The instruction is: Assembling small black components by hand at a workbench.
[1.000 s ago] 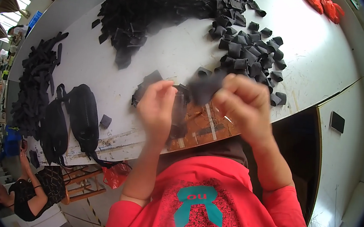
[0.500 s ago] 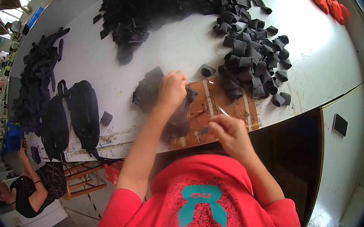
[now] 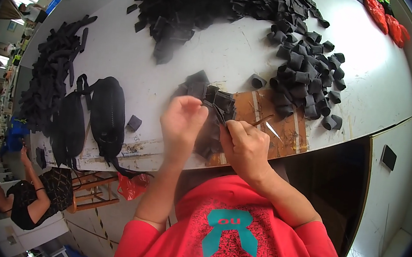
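Looks matt and clothlike on the black loops (image 3: 300, 78)! Shines smooth across the white tabletop (image 3: 225, 47), then turns scuffed toward the front. Gleams crinkly, like thin plastic, on the red bags (image 3: 376, 15). Looks worn on the brown board (image 3: 280, 124), wooden on the stool (image 3: 97, 204).

Phone (image 3: 389, 157): dark, lying on the pale side surface (image 3: 385, 205) at right.
Red plastic bags (image 3: 376, 14): bunched at the far right of the table (image 3: 368, 86).
Stool (image 3: 97, 205): wooden, at lower left.
Crumpled red bag (image 3: 131, 187): just beside the stool.
Co-worker (image 3: 24, 209): in black, lower left.
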`<action>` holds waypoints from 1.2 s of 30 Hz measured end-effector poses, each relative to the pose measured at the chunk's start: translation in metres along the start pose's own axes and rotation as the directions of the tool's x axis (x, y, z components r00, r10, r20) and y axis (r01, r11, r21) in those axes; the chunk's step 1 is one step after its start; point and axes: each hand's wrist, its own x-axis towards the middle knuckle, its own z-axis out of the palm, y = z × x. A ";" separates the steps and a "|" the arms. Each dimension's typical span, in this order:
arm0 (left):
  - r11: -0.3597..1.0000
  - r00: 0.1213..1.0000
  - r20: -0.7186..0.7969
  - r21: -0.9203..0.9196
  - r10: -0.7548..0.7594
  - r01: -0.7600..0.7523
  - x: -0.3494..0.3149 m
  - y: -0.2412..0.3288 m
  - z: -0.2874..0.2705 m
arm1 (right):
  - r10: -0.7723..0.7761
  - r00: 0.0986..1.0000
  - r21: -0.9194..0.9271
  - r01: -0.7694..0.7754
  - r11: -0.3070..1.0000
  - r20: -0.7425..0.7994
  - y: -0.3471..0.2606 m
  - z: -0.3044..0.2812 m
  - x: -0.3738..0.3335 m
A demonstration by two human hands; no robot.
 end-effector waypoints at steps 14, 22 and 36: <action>0.907 0.900 0.182 -0.074 -0.395 0.414 -0.010 -0.003 0.003 | -0.216 0.960 -0.319 0.263 0.910 0.177 0.009 -0.009 -0.020; 0.918 0.906 0.176 -0.020 -0.386 0.395 -0.016 -0.009 0.002 | 0.033 0.978 -0.065 -0.020 0.998 0.205 0.002 -0.020 -0.019; 0.977 0.961 0.269 0.212 -0.062 0.004 -0.042 0.024 0.019 | -0.054 0.997 0.094 0.059 0.994 -0.056 0.001 -0.036 -0.008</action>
